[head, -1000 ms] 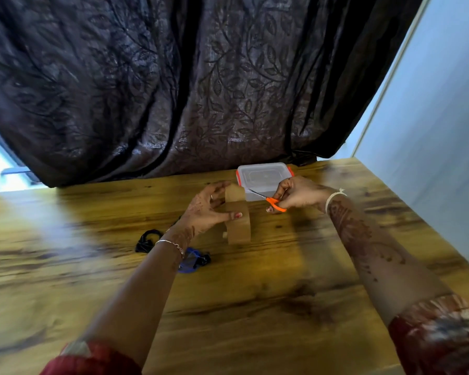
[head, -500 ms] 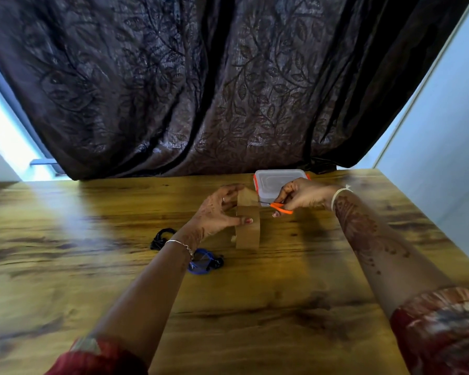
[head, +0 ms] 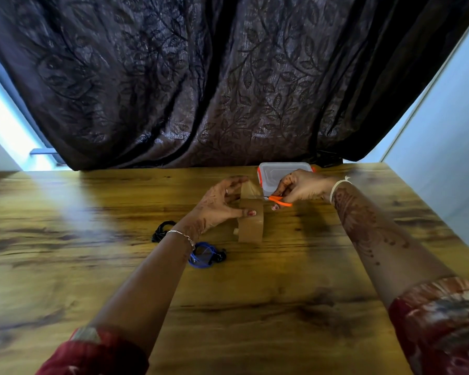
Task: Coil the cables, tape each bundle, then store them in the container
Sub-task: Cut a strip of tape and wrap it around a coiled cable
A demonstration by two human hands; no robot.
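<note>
A brown tape roll (head: pixel 251 226) stands on edge on the wooden table (head: pixel 255 307). My left hand (head: pixel 220 204) grips the roll, thumb on its face, and lifts a pulled strip of tape (head: pixel 248 188) above it. My right hand (head: pixel 299 186) holds orange-handled scissors (head: pixel 279 200), their blades at the strip. A blue coiled cable (head: pixel 203 255) and a black coiled cable (head: pixel 163 230) lie beside my left forearm. A clear lidded container with orange clips (head: pixel 284 170) sits behind my right hand.
A dark leaf-patterned curtain (head: pixel 228 77) hangs along the table's far edge. A pale wall (head: pixel 450 117) runs close along the right side. Bright light falls from the window at the far left.
The view has shifted, so the hands and tape now sit farther right and higher. The scissors have closed in on the tape strip held up by my left hand.
</note>
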